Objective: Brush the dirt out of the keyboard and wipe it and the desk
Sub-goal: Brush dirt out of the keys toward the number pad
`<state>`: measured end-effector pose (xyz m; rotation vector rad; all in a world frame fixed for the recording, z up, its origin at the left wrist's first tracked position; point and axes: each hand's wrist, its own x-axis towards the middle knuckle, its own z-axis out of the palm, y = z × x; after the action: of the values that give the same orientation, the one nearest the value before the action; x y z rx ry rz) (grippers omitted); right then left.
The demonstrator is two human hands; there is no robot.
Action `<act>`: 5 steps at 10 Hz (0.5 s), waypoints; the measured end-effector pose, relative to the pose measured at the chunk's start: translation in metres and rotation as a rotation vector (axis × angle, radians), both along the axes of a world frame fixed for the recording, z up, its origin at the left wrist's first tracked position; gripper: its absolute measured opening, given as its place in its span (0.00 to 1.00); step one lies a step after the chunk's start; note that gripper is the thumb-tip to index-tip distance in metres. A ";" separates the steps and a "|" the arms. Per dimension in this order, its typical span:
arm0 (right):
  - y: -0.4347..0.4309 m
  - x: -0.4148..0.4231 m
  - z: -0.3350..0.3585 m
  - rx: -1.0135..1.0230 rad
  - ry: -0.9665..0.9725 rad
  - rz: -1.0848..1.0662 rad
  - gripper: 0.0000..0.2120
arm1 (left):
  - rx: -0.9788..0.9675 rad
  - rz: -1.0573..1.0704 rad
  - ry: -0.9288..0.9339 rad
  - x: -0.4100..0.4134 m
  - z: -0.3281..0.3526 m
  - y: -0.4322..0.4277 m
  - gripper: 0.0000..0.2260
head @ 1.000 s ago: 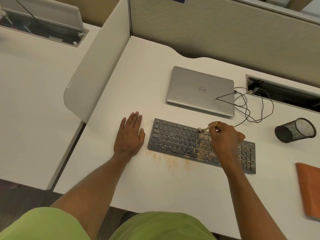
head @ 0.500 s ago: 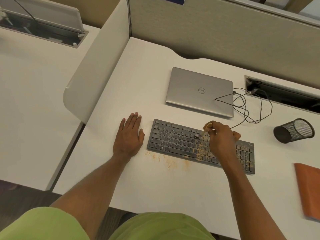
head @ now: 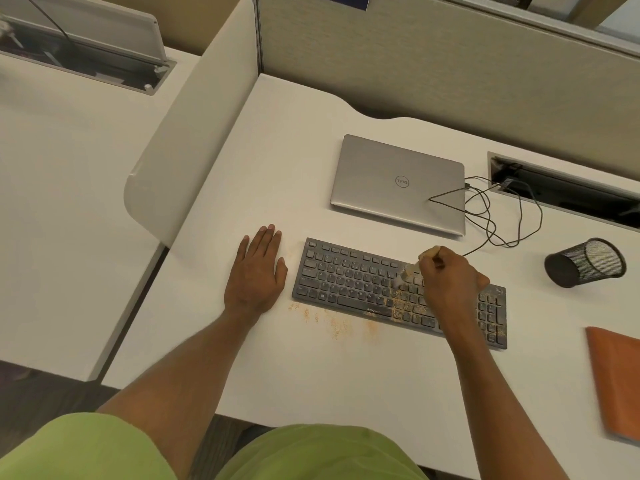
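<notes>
A dark grey keyboard (head: 349, 278) lies on the white desk (head: 284, 168), its right half dusted with tan dirt. My right hand (head: 450, 282) grips a small light-handled brush (head: 412, 268) whose blurred bristles touch the keys near the keyboard's middle. My left hand (head: 258, 271) rests flat on the desk just left of the keyboard, fingers straight. Tan crumbs (head: 336, 323) are scattered on the desk in front of the keyboard's front edge.
A closed silver laptop (head: 398, 183) sits behind the keyboard, with tangled black cables (head: 498, 216) running to a cable slot (head: 568, 192). A black mesh cup (head: 585, 263) lies on its side at right. An orange cloth (head: 620, 382) lies at the right edge. A white divider (head: 194, 126) borders the left.
My right hand has swept the brush from the keyboard's back row down toward its middle keys. My left hand has stayed flat in place.
</notes>
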<state>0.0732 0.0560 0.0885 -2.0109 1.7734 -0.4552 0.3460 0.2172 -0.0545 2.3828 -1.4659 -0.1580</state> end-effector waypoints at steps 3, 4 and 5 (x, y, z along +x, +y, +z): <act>0.000 -0.001 0.001 0.002 -0.035 0.033 0.10 | -0.003 -0.001 -0.001 0.000 0.000 0.000 0.28; 0.002 -0.009 -0.004 0.088 0.050 0.111 0.15 | 0.002 -0.001 -0.001 0.000 0.000 0.000 0.28; 0.005 -0.012 -0.002 0.061 0.020 0.101 0.16 | 0.004 -0.002 0.002 0.000 0.000 0.000 0.28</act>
<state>0.0610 0.0611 0.0866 -2.0579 1.6677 -0.3457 0.3462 0.2169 -0.0548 2.3838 -1.4686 -0.1645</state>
